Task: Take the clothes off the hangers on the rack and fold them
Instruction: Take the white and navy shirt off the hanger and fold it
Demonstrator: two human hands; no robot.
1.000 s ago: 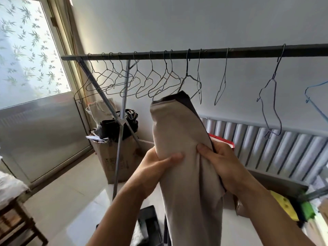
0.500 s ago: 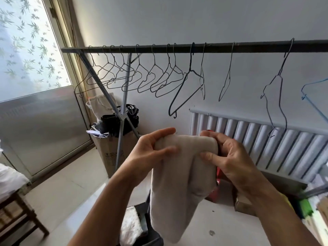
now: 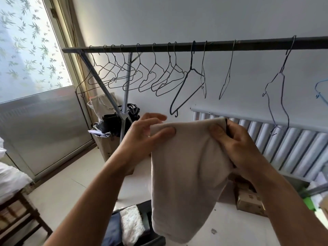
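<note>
The left hand [image 3: 147, 134] pinches the top left edge of the beige cloth [image 3: 186, 174], thumb in front and fingers behind. The right hand [image 3: 236, 144] grips the top right corner, where a thin dark edge shows. The cloth is in the middle of the frame, folded over at the top, and its bottom end hangs free in the air. Just under it, at the bottom edge, sits a dark bin [image 3: 150, 239] with folded clothes inside. Bare floor [image 3: 71, 189] lies at lower left. Above the hands, empty wire hangers [image 3: 134, 77] hang on the rack bar [image 3: 213, 47], apart from the cloth.
</note>
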